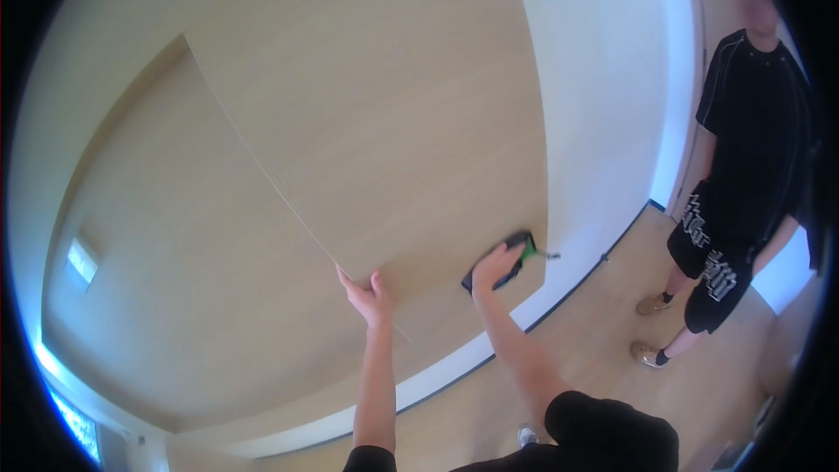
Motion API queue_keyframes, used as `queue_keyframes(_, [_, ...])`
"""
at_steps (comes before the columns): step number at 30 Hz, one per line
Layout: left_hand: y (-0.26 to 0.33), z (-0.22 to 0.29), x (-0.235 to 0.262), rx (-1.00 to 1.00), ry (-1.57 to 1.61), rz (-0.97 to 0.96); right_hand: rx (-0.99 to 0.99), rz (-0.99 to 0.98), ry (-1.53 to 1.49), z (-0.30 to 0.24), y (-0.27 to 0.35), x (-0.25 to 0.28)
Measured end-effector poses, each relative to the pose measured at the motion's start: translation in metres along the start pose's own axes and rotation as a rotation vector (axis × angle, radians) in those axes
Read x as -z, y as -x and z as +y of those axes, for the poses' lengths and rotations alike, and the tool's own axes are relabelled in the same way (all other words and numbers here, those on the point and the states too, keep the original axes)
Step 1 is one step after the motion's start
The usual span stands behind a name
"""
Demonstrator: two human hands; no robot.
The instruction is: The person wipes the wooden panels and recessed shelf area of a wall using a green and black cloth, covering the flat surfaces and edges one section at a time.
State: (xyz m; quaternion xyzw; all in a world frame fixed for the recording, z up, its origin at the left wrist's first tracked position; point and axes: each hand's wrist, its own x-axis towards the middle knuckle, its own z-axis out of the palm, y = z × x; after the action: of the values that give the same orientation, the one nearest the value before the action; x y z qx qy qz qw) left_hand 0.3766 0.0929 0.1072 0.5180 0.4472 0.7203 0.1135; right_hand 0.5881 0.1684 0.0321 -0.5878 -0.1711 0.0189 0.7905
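A thin pale line (236, 129) runs down a tan wall panel (419, 122), from the corner of a recess to my left hand (370, 301). I cannot tell whether it is a seam, an edge or a string. The left fingers touch its lower end, stretched out, with the thumb apart. To the right, my right hand (495, 269) is closed on a black and green flat tool (524, 245) against the panel's lower right part. A short thin piece sticks out of its right end. The hand hides much of the tool, so its exact kind is unclear.
A person (756, 149) in black clothes stands at the right on the tan floor (603, 315). A white wall strip (594, 105) borders the panel, with a dark skirting (572, 295) at its foot. A small bright fixture (83, 260) sits in the recess at the left.
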Motion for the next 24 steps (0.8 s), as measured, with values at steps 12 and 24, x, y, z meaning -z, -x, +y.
queue_keyframes(12, [-0.120, -0.087, 0.159, 0.080, -0.214, 0.153, 0.671, -0.332, 0.147, -0.194, 0.187, -0.160])
queue_keyframes(24, [-0.264, -0.159, 0.247, 0.034, -0.240, 0.161, 1.549, -0.416, -0.036, -0.596, 0.177, -0.454])
